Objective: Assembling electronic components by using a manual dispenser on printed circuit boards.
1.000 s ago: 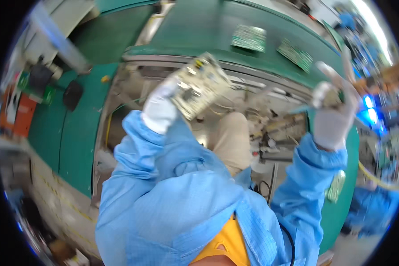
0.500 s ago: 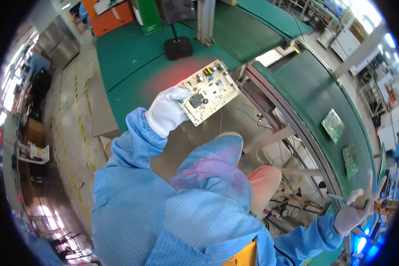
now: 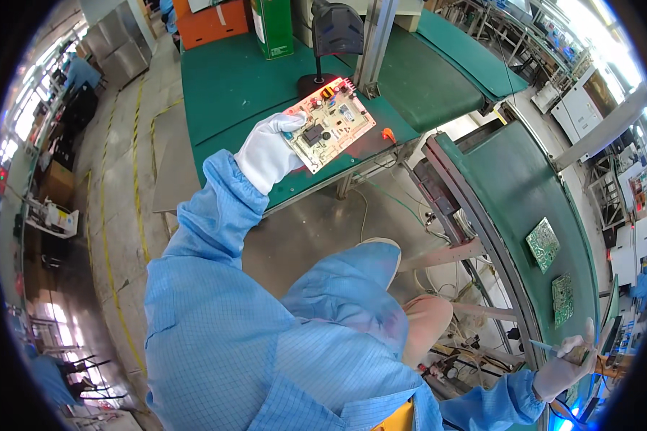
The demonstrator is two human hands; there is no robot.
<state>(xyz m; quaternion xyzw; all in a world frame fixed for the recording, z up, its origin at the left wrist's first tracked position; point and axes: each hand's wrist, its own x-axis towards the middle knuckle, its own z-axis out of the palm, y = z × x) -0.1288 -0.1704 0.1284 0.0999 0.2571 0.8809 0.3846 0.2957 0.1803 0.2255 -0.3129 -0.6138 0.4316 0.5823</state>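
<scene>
My left hand, in a white glove, grips a populated circuit board by its left edge, thumb on top. The board's component side faces up, and reddish light falls along its upper edges. Just beyond it stands a black scanner-like device on a round-based stand. Far off at the lower right, my gloved right hand is over the curved conveyor's edge. A thin light-blue stick juts from its fingers; the rest of that tool is unclear. Two green circuit boards lie on the belt near this hand.
The green-topped table holds a green tin and an orange box. A green curved conveyor with a metal side rail runs down the right. Cables and a frame bar are beside my legs.
The view has shifted, and my left hand has brought the board nearer the black device. Red light that lay on the table now falls on the board. My right hand has moved slightly.
</scene>
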